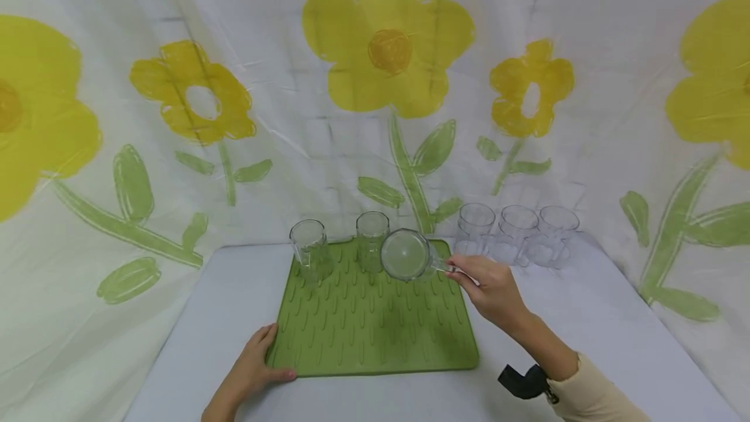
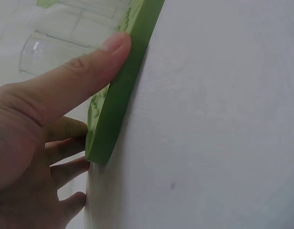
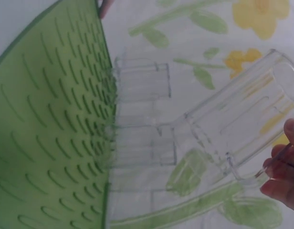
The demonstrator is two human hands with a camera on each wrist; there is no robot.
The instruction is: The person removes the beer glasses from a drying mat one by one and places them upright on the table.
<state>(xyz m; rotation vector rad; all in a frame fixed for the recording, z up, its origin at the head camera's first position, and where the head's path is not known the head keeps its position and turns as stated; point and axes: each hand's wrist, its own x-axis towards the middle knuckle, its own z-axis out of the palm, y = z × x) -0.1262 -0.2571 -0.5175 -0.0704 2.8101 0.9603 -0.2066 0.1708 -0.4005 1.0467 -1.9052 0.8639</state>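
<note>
My right hand [image 1: 492, 288] pinches the handle of a clear glass mug [image 1: 405, 254], holding it raised over the back right of a green ridged mat [image 1: 369, 331]. In the right wrist view the held mug [image 3: 237, 114] is tilted, with fingertips [image 3: 280, 188] at its handle. Two more glass mugs, one at the back left [image 1: 310, 249] and one near the middle [image 1: 372, 243], stand on the mat. My left hand [image 1: 252, 360] rests at the mat's front left corner. Its thumb [image 2: 85, 74] lies on one edge, while the extended fingers touch the adjoining side.
To the right of the mat, three clear glass mugs [image 1: 515, 233] stand in a row on the white-covered table [image 1: 562, 318]. A white curtain [image 1: 281, 168] with yellow flowers hangs behind. A dark strap [image 1: 523, 381] is by the right sleeve.
</note>
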